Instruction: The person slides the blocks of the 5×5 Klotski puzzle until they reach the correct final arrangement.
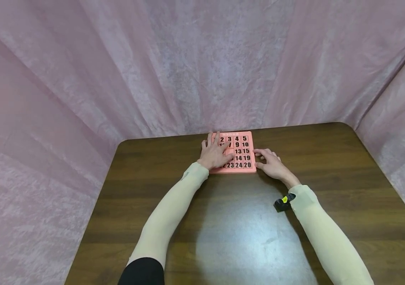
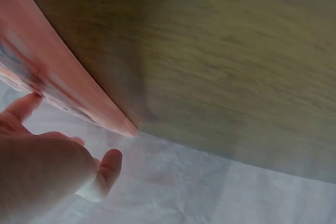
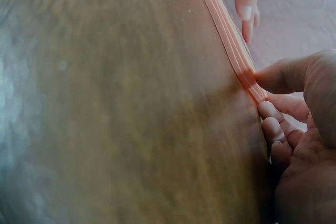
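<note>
A pink number board [image 1: 238, 170] lies flat near the table's back edge, its black-numbered tiles partly covered on the left. Over that left part my left hand [image 1: 214, 154] is spread, fingers extended, a fingertip touching the tiles; in the left wrist view this hand [image 2: 47, 156] reaches over the board [image 2: 68, 82]. At the board's right edge is my right hand [image 1: 272, 164], its thumb and fingertips against the side. The right wrist view shows the right hand [image 3: 310, 114] with thumb and fingers resting at the corner of the board [image 3: 228, 30], fingers slightly bent.
The brown wooden table [image 1: 145, 190] extends around the board, with a bright reflection in front. Pink curtains [image 1: 202, 71] hang behind and at both sides. A small black device [image 1: 282, 204] with a yellow mark sits at the right wrist.
</note>
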The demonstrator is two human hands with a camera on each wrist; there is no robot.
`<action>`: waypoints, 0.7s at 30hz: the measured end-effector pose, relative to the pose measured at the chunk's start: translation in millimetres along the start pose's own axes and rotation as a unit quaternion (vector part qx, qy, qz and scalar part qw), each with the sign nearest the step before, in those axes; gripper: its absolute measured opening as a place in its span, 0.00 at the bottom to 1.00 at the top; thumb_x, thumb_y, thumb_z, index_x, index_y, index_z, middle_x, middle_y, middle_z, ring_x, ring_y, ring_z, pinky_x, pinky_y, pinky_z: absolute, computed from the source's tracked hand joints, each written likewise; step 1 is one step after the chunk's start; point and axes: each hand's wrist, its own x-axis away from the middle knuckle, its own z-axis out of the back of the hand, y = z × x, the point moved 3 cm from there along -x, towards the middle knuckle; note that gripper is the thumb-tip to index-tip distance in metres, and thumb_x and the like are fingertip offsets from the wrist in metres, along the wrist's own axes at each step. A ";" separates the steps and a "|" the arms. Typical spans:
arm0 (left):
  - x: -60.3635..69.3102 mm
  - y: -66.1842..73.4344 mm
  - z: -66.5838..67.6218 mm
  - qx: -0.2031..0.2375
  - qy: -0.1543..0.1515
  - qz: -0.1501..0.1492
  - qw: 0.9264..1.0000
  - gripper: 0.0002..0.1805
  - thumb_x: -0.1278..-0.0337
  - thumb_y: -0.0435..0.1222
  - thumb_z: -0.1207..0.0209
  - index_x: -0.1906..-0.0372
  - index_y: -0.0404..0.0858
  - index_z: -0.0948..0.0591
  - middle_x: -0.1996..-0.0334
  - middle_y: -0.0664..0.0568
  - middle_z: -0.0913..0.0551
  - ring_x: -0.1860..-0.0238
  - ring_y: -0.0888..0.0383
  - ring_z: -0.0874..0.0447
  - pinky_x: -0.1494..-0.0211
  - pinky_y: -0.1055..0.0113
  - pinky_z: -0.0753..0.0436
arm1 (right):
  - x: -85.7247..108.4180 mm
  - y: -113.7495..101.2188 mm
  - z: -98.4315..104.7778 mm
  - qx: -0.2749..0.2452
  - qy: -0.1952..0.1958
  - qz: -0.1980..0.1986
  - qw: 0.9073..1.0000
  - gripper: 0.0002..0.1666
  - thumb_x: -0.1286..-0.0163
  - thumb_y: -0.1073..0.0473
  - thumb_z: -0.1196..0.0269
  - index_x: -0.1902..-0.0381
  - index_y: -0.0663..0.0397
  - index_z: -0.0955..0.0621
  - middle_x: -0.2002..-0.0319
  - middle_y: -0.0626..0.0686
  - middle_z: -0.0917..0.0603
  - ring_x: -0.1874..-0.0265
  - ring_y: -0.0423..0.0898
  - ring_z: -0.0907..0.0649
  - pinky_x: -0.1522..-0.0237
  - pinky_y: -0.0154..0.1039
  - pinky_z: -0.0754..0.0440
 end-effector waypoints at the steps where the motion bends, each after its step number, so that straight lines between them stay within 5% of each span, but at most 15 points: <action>1: -0.6 0.2 -0.3 -0.004 -0.001 0.004 1.000 0.40 0.21 0.66 0.52 0.13 0.57 0.35 0.09 0.39 0.56 0.09 0.33 0.67 0.14 0.31 0.49 | 0.1 -0.5 -0.3 -0.001 -0.001 0.001 1.000 0.33 0.17 0.59 0.40 0.19 0.61 0.31 0.28 0.68 0.27 0.31 0.66 0.29 0.30 0.68 0.43; 21: 17.3 13.6 -6.9 -0.034 0.011 0.014 0.999 0.40 0.21 0.68 0.54 0.13 0.57 0.35 0.09 0.42 0.51 0.09 0.35 0.62 0.14 0.33 0.44 | 0.6 0.6 0.1 0.002 0.001 -0.004 1.000 0.34 0.16 0.60 0.41 0.18 0.61 0.32 0.28 0.67 0.27 0.31 0.64 0.29 0.27 0.67 0.43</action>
